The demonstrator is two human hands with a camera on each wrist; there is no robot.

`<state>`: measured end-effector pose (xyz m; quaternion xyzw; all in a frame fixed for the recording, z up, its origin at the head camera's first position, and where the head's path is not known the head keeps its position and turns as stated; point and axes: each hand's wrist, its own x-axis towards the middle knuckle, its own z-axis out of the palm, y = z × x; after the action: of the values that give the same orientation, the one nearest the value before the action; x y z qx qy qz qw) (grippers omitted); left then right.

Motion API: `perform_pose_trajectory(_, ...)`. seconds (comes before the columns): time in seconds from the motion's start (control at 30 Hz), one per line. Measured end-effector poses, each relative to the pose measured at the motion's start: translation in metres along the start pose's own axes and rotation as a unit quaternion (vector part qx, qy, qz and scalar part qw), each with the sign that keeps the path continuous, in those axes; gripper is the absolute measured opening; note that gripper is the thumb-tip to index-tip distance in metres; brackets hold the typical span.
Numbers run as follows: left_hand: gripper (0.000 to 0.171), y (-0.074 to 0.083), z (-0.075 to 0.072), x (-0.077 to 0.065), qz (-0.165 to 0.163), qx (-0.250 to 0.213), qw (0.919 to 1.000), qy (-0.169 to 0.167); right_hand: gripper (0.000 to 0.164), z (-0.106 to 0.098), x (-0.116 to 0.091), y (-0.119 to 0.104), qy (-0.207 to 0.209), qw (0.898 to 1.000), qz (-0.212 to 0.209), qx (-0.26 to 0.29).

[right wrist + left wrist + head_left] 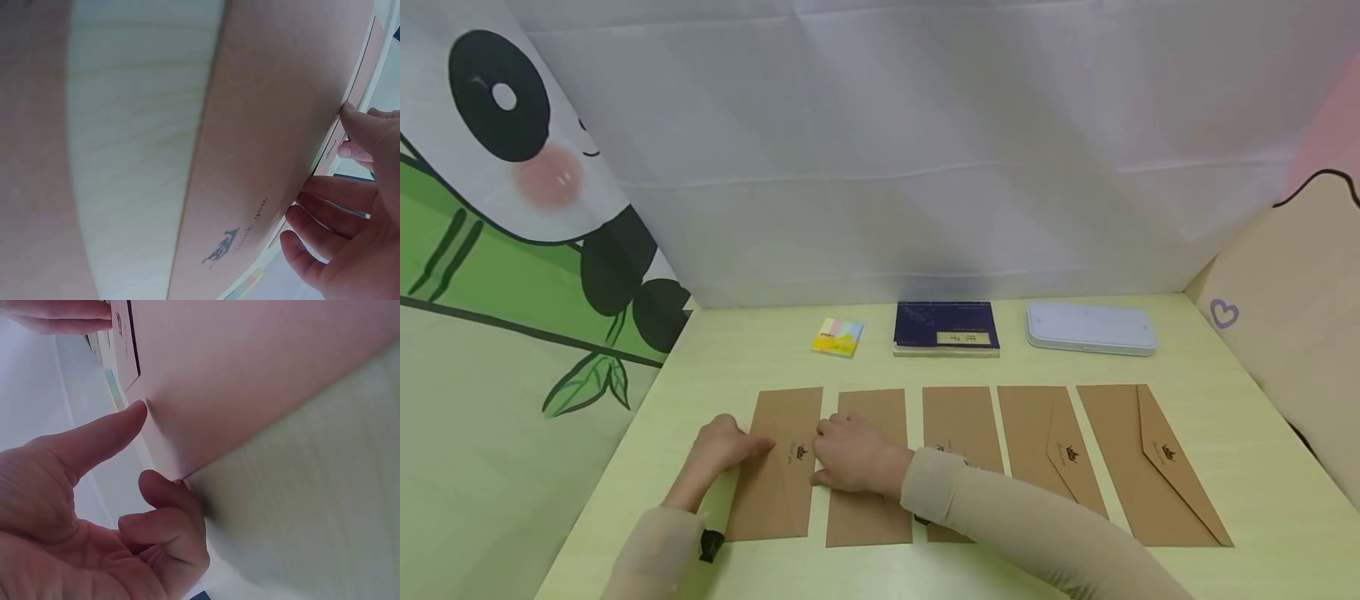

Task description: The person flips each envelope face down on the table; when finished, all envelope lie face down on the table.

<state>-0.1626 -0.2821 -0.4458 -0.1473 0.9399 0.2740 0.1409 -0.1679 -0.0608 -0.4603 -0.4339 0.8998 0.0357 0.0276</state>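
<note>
Several brown envelopes lie flat in a row, each with a small crown print. At the leftmost envelope (775,492), my left hand (721,442) rests the thumb on its face; the other fingers are bent by its left edge, as the left wrist view shows. My right hand (853,454) reaches across, over the second envelope (872,417), its thumb and fingertips along the gap between these two envelopes. In the right wrist view the fingers (325,228) line up along the second envelope's far edge (250,125).
Behind the envelopes stand a pad of sticky notes (837,337), a dark blue book (943,323) and a pale flat case (1090,327). My right sleeve (1022,517) passes over the third envelope (958,412). Two more envelopes (1112,425) lie to the right. A white cloth (887,167) closes the back.
</note>
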Motion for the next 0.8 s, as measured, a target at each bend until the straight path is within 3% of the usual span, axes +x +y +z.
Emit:
perform_pose_trajectory(0.33,0.058,0.0,-0.005,-0.001,-0.01,0.012,0.9999,-0.002,0.046,0.001,0.0,0.0,0.004,1.0,0.001,0.001)
perform_pose_trajectory(0.57,0.035,-0.001,-0.013,-0.006,0.013,0.013,0.9995,-0.024,0.051,0.0,0.0,-0.001,0.006,1.0,0.003,-0.001)
perform_pose_trajectory(0.73,0.022,-0.004,-0.02,-0.013,0.045,-0.033,0.9982,-0.024,0.054,0.002,0.001,0.0,0.004,1.0,0.01,0.026)
perform_pose_trajectory(0.8,0.027,-0.004,-0.023,-0.015,0.057,-0.072,0.9954,-0.028,0.053,0.003,0.001,0.001,0.005,0.999,0.013,0.037)
